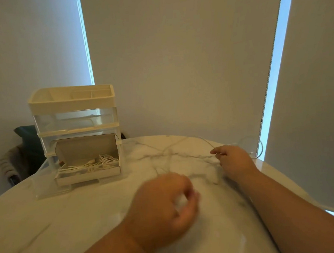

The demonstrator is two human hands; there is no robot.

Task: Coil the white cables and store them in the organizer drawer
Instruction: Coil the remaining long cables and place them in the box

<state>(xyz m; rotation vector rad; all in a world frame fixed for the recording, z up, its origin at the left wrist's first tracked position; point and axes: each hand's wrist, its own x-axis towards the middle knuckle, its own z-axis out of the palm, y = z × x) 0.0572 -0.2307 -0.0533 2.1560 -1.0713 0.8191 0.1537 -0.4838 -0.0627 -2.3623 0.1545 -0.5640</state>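
On the veined marble table [85,221], the right hand [233,159] pinches a thin white cable [206,142]. The left hand [167,203] is blurred, fingers curled, its grip unclear. Looped cables [97,162] fill the clear plastic organizer's [75,121] open bottom drawer [90,176].

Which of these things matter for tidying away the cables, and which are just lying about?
For the job: loose white cable, pinched by the right hand; organizer; its open bottom drawer, with coiled cables inside; left hand, blurred.
Only surroundings: marble table; dark bundle behind the organizer; window blinds.
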